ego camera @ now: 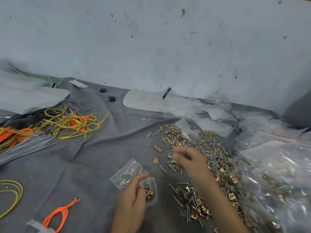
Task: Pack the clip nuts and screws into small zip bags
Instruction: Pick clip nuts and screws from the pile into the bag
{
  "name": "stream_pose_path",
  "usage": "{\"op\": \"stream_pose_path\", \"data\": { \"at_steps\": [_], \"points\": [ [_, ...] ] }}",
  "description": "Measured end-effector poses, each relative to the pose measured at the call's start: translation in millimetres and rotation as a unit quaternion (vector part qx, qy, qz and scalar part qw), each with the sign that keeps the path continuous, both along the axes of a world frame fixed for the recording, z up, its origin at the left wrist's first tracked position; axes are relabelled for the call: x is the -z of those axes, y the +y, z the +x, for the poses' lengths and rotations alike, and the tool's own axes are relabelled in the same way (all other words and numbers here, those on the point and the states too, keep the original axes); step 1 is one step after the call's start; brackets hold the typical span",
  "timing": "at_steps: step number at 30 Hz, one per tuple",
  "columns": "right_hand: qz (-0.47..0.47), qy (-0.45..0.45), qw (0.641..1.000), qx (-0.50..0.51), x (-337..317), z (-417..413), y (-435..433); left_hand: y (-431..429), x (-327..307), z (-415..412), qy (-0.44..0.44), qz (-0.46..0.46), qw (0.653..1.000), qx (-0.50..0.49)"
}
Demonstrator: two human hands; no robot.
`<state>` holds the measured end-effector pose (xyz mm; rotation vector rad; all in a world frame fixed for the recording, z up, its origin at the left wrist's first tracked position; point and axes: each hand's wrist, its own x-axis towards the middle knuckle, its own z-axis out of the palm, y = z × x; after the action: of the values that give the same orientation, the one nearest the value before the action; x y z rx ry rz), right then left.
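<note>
- Packing looks early: a wide loose heap of gold square clip nuts and thin silver screws (210, 162) lies unpacked on the grey cloth (84, 165).
- The left hand (133, 197) pinches a small clear zip bag (129, 172) holding a few clip nuts.
- The right hand (190, 160) is over the heap; blurred, finger state unclear.
- Large clear plastic bags (277, 174) at right hold more hardware.

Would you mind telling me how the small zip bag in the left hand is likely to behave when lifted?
The small zip bag looks like thin, creased film, so it would probably flop. The clip nuts sit bunched at one end by the left hand, so that end would likely sag. Its glossy surface may be slippery.
</note>
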<state>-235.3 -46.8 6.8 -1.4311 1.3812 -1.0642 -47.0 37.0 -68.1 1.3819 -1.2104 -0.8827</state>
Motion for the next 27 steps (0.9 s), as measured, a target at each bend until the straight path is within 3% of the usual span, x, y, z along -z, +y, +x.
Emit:
{"op": "stream_pose_path", "data": {
  "at_steps": [3, 6, 11, 21, 23, 27],
  "points": [
    [0.001, -0.094, 0.995, 0.014, 34, 25, 74, 0, -2, 2, -0.018, -0.016, 1.0, -0.001],
    [-0.019, -0.111, 0.993, 0.023, 51, 49, 103, -2, -5, 3, -0.031, -0.026, 0.999, -0.001],
    [-0.081, -0.031, 0.993, 0.08, 58, 62, 102, 4, -10, 1, -0.052, -0.021, 0.998, -0.009],
    [-0.182, 0.158, 0.969, 0.047, 70, 71, 103, 14, -21, -8, -0.11, -0.011, 0.994, 0.009],
    [-0.179, 0.161, 0.969, 0.049, 69, 71, 104, 14, -21, -8, -0.115, -0.01, 0.993, 0.008],
    [-0.152, 0.084, 0.983, 0.066, 70, 69, 103, 13, -17, -7, -0.102, 0.012, 0.995, 0.008]
  ]
}}
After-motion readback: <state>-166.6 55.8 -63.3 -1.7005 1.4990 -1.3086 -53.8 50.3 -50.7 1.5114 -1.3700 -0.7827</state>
